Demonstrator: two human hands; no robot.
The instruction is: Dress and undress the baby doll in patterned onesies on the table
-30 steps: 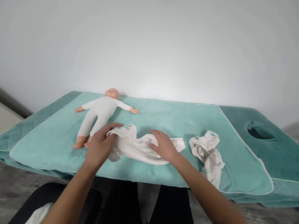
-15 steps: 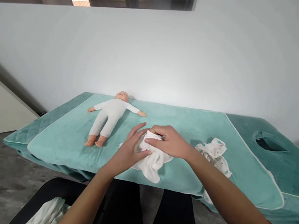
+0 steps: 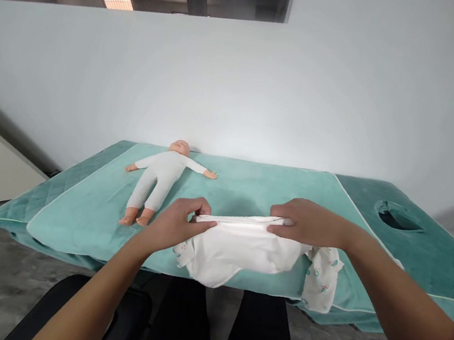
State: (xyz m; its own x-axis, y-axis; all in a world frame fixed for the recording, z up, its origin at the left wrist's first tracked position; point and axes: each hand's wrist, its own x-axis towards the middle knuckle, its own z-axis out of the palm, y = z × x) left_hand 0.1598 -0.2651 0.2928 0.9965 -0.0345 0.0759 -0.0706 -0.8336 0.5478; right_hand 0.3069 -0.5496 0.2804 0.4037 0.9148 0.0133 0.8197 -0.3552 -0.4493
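- White baby garment (image 3: 237,249) spans both grips, its folded edge taut and its plain, creased body sagging below
- Left hand (image 3: 180,225) grip pinches one end; right hand (image 3: 307,222) grip clamps the other
- Printed cloth (image 3: 322,274) lies just under the right grip

On the massage bed (image 3: 250,184), the doll (image 3: 158,180) lies far left. The garment (image 3: 237,246) spans the near edge, centre, between the left hand (image 3: 173,227) and right hand (image 3: 307,222). A second cloth (image 3: 322,274) lies just right, apparently overhanging that edge. The face opening (image 3: 396,217) is far right.
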